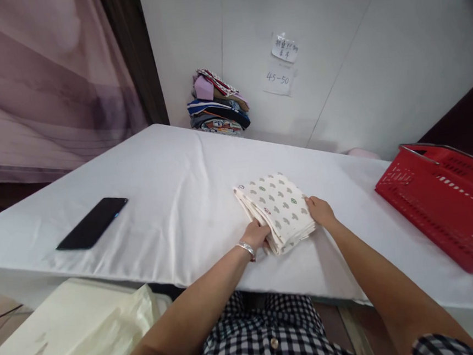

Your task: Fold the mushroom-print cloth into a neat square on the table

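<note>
A folded cream cloth (pixel 279 207) with grey, green and red prints lies in several layers on the white-covered table (pixel 160 206), near its front edge. My left hand (pixel 257 235), with a silver bracelet at the wrist, grips the cloth's left front side; its fingertips are tucked between the layers and partly hidden. At the right corner of the cloth, my right hand (pixel 320 211) pinches the edge, thumb on top and the other fingers mostly out of sight.
A black phone (pixel 93 223) lies on the table's left part. The red plastic basket (pixel 449 203) stands at the right end. Behind the table, a stack of folded fabrics (pixel 218 104) rests against the wall. A pale box (pixel 67 330) with plastic wrap is at the lower left.
</note>
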`<state>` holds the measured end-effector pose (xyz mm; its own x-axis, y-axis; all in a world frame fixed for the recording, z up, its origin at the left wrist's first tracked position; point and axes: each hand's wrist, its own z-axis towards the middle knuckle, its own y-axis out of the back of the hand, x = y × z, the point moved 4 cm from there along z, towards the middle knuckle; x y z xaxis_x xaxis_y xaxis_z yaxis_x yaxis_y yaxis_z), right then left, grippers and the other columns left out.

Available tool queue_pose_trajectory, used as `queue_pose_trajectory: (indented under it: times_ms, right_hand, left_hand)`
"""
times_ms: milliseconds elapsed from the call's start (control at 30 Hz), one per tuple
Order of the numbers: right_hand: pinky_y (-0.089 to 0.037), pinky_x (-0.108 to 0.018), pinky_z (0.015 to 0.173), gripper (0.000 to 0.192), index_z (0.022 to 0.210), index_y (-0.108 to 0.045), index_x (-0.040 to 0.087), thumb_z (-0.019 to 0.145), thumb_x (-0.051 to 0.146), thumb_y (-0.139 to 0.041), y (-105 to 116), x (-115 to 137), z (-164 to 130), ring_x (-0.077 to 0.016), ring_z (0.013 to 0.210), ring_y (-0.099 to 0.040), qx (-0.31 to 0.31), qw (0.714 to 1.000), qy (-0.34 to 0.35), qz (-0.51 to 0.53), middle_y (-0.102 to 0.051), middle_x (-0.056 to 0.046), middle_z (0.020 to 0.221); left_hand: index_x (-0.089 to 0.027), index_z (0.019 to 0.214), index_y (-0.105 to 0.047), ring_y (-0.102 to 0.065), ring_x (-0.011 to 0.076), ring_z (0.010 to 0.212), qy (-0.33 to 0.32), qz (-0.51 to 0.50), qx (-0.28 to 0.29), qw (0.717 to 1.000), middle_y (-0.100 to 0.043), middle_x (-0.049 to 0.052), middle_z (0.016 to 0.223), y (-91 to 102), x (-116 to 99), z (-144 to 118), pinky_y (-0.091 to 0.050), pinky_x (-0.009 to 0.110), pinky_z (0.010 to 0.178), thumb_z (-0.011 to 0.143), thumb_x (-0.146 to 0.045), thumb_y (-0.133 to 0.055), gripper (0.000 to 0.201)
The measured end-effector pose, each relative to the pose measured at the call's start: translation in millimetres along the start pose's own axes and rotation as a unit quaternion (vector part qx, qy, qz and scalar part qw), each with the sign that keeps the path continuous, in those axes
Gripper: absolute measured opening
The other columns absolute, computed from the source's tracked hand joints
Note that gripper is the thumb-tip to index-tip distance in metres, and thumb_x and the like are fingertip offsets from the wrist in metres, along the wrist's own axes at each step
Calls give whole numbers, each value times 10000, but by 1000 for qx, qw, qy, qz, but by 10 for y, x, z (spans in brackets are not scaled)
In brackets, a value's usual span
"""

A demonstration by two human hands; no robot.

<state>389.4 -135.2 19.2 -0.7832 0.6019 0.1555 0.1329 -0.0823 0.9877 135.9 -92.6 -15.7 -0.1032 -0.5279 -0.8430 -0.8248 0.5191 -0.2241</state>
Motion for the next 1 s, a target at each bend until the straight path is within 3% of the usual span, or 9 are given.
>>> queue_pose_trajectory:
  times_ms: [433,533,600,733,867,1000]
  right_hand:
    - [-349,-245,629,426,834,-606,189,929,427,-265,21,-94,-72,-189,815,-573,20,1000,18,8,-652,-75,867]
    - [-376,-270,671,434,908,-613,178,931,421,-254,55,-70,-108,-212,862,-576,30,999,21,4,-649,-97,916]
    - [-388,-290,753,377,1036,-592,176,924,384,-298,106,17,-162,-227,974,-551,13,999,33,2,-623,-116,1050]
    - [-347,-329,946,341,1189,-521,221,893,332,-393,250,463,-502,-218,1146,-454,-75,979,176,71,-540,-81,1238]
    - [-409,-352,903,303,1111,-564,221,891,364,-411,278,932,-1064,-205,1027,-524,-69,913,347,202,-600,-65,1093]
    - [-432,-386,840,319,1093,-574,206,837,390,-525,217,1052,-1415,-233,943,-530,-105,895,392,185,-597,-90,1008]
  left_hand:
    - [-129,918,-569,-662,213,697,-8,21,-21,1000,-692,87,797,58,55,-67,-554,291,543,640,-178,-666,298]
    - [-130,941,-548,-663,202,672,3,-5,-8,1000,-690,82,773,46,36,-120,-555,290,569,647,-203,-685,333]
    - [-137,957,-528,-663,192,656,10,-35,0,999,-687,75,771,41,8,-175,-557,304,593,660,-217,-681,344]
    - [-141,963,-521,-657,175,619,13,-68,-5,998,-679,77,777,41,-27,-271,-552,310,616,694,-239,-648,313]
    - [-129,973,-546,-654,177,599,-3,-106,2,994,-674,85,754,43,-15,-293,-544,303,600,737,-274,-574,279]
    - [-93,925,-588,-650,186,595,6,-149,18,989,-673,111,727,55,18,-268,-540,302,587,794,-288,-435,280]
